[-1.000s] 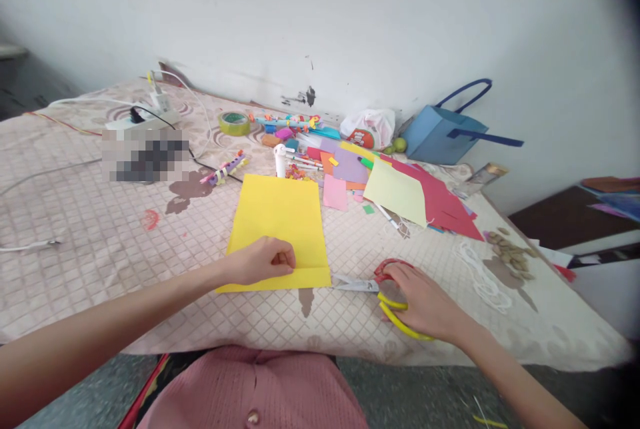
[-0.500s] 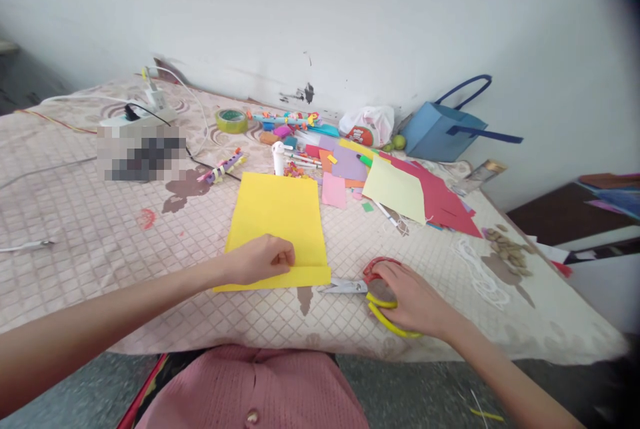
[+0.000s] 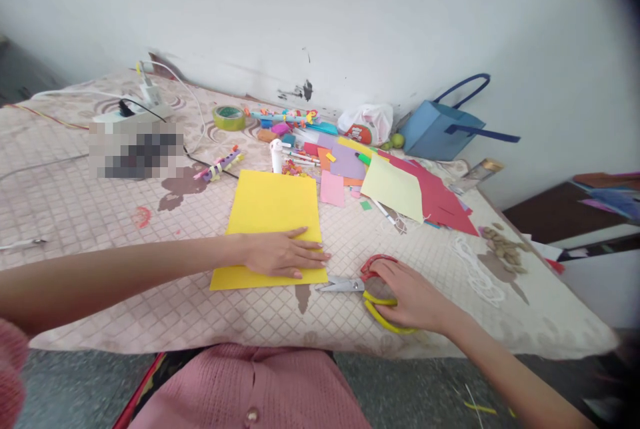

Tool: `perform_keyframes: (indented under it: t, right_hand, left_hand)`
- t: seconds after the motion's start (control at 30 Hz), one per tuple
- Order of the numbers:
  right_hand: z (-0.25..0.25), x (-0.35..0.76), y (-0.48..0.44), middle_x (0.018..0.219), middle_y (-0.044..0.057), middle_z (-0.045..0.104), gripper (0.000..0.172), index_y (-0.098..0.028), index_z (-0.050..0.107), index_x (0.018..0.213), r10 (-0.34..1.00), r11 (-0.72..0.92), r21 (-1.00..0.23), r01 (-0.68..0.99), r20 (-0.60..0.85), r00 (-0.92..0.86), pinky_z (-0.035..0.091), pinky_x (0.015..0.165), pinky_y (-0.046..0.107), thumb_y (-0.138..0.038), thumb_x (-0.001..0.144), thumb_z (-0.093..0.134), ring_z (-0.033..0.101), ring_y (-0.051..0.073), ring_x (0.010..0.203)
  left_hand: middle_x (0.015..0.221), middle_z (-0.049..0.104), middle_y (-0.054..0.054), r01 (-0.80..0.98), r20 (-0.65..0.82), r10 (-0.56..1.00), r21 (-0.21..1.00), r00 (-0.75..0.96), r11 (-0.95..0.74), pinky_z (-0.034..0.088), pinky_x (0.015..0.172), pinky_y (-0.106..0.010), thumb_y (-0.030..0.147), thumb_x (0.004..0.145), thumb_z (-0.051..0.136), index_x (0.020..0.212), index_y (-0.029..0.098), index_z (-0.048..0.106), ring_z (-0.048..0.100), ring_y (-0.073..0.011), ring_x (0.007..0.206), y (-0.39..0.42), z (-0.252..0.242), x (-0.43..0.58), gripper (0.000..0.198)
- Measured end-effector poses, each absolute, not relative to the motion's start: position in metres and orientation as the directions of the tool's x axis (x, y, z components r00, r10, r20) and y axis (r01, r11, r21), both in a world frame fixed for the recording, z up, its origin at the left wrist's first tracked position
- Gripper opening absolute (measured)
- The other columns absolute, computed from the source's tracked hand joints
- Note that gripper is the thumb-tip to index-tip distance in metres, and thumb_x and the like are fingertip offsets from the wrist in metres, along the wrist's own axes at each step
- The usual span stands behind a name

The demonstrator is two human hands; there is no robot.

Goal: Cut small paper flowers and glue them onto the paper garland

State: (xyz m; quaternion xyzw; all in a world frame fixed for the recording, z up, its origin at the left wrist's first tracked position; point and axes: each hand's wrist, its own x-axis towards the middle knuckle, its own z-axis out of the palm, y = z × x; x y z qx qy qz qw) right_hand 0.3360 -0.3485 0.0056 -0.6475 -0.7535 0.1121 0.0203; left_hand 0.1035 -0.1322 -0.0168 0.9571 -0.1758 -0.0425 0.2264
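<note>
Our left hand (image 3: 280, 254) lies flat on the near part of the sheet of paper (image 3: 273, 206), which sits by the front edge of the table (image 3: 75, 216). Just right of the sheet lie the scissors (image 3: 345, 284), handles under our right hand (image 3: 407, 296) (blades toward the sheet). Behind the sheet stands a small bottle (image 3: 276, 156). Farther right lie loose papers (image 3: 400, 189), with a bag (image 3: 433, 132) behind them against the wall.

The left hand (image 3: 280, 254) was curled in a fist on the flat yellow sheet of paper (image 3: 273, 206) in the middle of the frame. Now it lies open and flat, with its fingers stretched to the right. The right hand (image 3: 407, 296) has slid the red-and-yellow-handled metal scissors (image 3: 345, 284) a little left, closer to the paper's corner.
</note>
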Motion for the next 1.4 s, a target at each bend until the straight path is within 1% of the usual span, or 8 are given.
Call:
perform_keyframes:
  t: [0.1, 0.23, 0.43, 0.63, 0.83, 1.07, 1.2, 1.4]
  right_hand:
    - [0.004, 0.338, -0.348, 0.106, 0.01, 0.058, 0.037, -0.018, 0.05, 0.105, 0.976, 0.165, -0.166, 0.972, -0.114, -0.185, 0.042, 0.082, 0.038, -0.03, 0.071, 0.059, 0.054, 0.024, 0.095]
    - [0.002, 0.341, -0.347, 0.101, 0.01, 0.061, 0.036, -0.017, 0.051, 0.103, 0.97, 0.184, -0.134, 0.974, -0.134, -0.202, 0.043, 0.078, 0.037, -0.034, 0.072, 0.058, 0.057, 0.024, 0.091]
    - [0.002, 0.343, -0.346, 0.097, 0.009, 0.064, 0.031, -0.018, 0.053, 0.1, 0.963, 0.208, -0.134, 0.969, -0.143, -0.227, 0.045, 0.072, 0.033, -0.033, 0.073, 0.057, 0.06, 0.023, 0.087]
    - [0.0, 0.344, -0.347, 0.09, 0.007, 0.065, 0.029, -0.018, 0.054, 0.097, 0.969, 0.194, -0.149, 0.97, -0.128, -0.213, 0.046, 0.068, 0.031, -0.035, 0.073, 0.058, 0.062, 0.022, 0.081]
    - [-0.004, 0.346, -0.349, 0.087, 0.007, 0.066, 0.027, -0.019, 0.054, 0.096, 0.966, 0.191, -0.107, 0.976, -0.158, -0.207, 0.045, 0.067, 0.032, -0.036, 0.074, 0.056, 0.063, 0.022, 0.08]
    - [-0.002, 0.346, -0.348, 0.084, 0.007, 0.066, 0.025, -0.018, 0.053, 0.094, 0.969, 0.19, -0.096, 0.977, -0.141, -0.202, 0.044, 0.065, 0.031, -0.033, 0.073, 0.056, 0.062, 0.023, 0.078]
    - [0.0, 0.342, -0.345, 0.089, 0.008, 0.066, 0.027, -0.018, 0.052, 0.095, 0.968, 0.196, -0.131, 0.972, -0.135, -0.213, 0.044, 0.066, 0.031, -0.032, 0.073, 0.057, 0.062, 0.023, 0.079]
    - [-0.001, 0.341, -0.344, 0.093, 0.008, 0.065, 0.028, -0.019, 0.052, 0.097, 0.966, 0.198, -0.151, 0.968, -0.139, -0.219, 0.045, 0.069, 0.032, -0.032, 0.073, 0.056, 0.062, 0.023, 0.082]
  left_hand:
    - [0.148, 0.022, 0.003, -0.299, -0.017, -0.345, 0.458, 0.938, -0.837, -0.01, 0.111, -0.039, 0.035, 0.092, 0.032, 0.141, 0.031, 0.016, 0.014, -0.0165, 0.137, -0.13, -0.02, 0.102, 0.052]
    - [0.148, 0.022, 0.003, -0.313, 0.004, -0.352, 0.465, 0.936, -0.828, -0.01, 0.111, -0.039, 0.035, 0.092, 0.033, 0.141, 0.03, 0.017, 0.014, -0.0169, 0.137, -0.13, -0.021, 0.102, 0.052]
    - [0.145, 0.03, 0.003, -0.279, 0.044, -0.308, 0.558, 0.95, -0.782, -0.006, 0.112, -0.039, 0.03, 0.089, 0.042, 0.138, 0.033, 0.025, 0.02, -0.0168, 0.136, -0.131, -0.02, 0.101, 0.053]
    - [0.142, 0.036, 0.005, -0.22, 0.036, -0.256, 0.632, 0.966, -0.743, -0.003, 0.112, -0.038, 0.028, 0.085, 0.049, 0.134, 0.036, 0.033, 0.024, -0.0165, 0.134, -0.132, -0.017, 0.101, 0.052]
    - [0.142, 0.036, 0.004, -0.284, 0.095, -0.288, 0.61, 0.953, -0.739, -0.002, 0.112, -0.038, 0.028, 0.086, 0.047, 0.136, 0.037, 0.029, 0.024, -0.0166, 0.134, -0.132, -0.017, 0.1, 0.054]
    - [0.144, 0.032, 0.003, -0.281, 0.058, -0.303, 0.57, 0.951, -0.772, -0.005, 0.112, -0.038, 0.03, 0.088, 0.043, 0.138, 0.034, 0.026, 0.02, -0.0164, 0.136, -0.133, -0.017, 0.1, 0.053]
    - [0.146, 0.028, 0.004, -0.246, -0.004, -0.298, 0.554, 0.955, -0.795, -0.008, 0.112, -0.038, 0.03, 0.089, 0.042, 0.139, 0.034, 0.024, 0.018, -0.0161, 0.136, -0.132, -0.018, 0.1, 0.054]
    - [0.142, 0.036, 0.004, -0.295, 0.1, -0.294, 0.586, 0.951, -0.755, -0.003, 0.112, -0.038, 0.029, 0.087, 0.045, 0.137, 0.036, 0.028, 0.024, -0.0168, 0.134, -0.131, -0.021, 0.101, 0.054]
